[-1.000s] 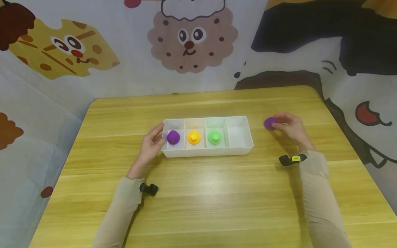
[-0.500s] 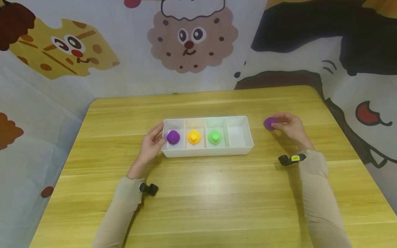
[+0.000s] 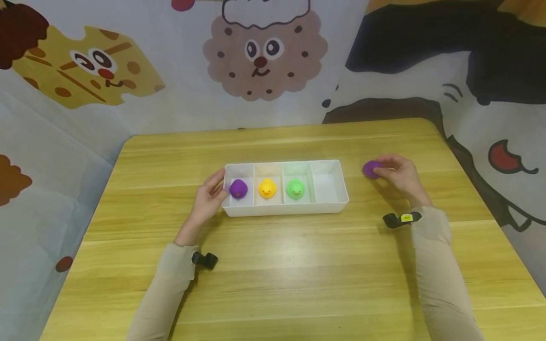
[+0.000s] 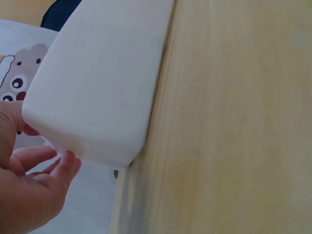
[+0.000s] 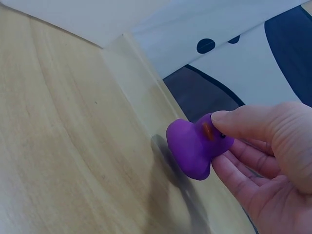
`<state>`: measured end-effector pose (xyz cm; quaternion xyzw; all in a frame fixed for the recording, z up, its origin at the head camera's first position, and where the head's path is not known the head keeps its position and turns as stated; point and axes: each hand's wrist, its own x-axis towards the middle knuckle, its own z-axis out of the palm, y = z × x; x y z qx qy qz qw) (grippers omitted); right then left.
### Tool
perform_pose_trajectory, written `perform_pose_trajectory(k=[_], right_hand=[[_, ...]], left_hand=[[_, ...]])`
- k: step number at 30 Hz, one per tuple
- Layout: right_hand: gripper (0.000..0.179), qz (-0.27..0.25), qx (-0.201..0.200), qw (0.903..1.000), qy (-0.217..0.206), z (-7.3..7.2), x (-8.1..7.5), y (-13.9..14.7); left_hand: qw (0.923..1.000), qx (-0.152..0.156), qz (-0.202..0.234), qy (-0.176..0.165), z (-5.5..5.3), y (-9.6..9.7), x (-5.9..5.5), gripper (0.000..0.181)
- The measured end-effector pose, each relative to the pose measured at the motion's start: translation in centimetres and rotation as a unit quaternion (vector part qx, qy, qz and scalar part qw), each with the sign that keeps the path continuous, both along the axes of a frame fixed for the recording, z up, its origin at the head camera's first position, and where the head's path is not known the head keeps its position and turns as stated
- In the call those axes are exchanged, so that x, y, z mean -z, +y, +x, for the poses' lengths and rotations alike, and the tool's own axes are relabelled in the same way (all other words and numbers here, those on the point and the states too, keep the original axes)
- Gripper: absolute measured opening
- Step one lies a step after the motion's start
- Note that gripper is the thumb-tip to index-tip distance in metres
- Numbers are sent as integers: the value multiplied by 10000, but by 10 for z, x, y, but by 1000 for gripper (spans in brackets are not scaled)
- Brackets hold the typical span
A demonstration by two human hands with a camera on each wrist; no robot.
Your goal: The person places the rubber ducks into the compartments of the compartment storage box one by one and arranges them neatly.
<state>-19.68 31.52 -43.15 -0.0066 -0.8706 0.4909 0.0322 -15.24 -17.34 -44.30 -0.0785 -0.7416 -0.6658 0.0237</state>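
A white divided tray (image 3: pixel 286 210) sits mid-table, its long side towards me. From left to right its compartments hold a purple rubber duck (image 3: pixel 238 189), a yellow rubber duck (image 3: pixel 267 188) and a green rubber duck (image 3: pixel 295 189); the rightmost holds nothing. My left hand (image 3: pixel 208 199) grips the tray's left end, thumb at the rim and fingertips against the outer wall (image 4: pixel 97 92). Right of the tray, my right hand (image 3: pixel 402 176) pinches a second purple rubber duck (image 5: pixel 187 148) by the head. That duck is tipped sideways, its orange beak facing the right wrist camera.
The wooden table (image 3: pixel 273 279) extends in front of the tray and to both sides. Behind its far edge hangs a cloth (image 3: pixel 179 113) printed with cartoon food. Each wrist carries a small black camera, such as the right wrist camera (image 3: pixel 401 219).
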Motion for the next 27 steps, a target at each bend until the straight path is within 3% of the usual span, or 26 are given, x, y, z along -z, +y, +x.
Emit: perform_pose_trajectory(k=[9,14,27], right_hand=[[38,34,67,9999,-126,1,-6,-2],[36,-46,8,10000,40,1,-9,-3],[35,-132,-117,9994,285,4,-21,-10]], left_hand=[[10000,10,35,-76,3,1,-5,52],[10000,-24,-15,-75,0,0,0,52],[10000,-12,27,3,1,1,-1,51]])
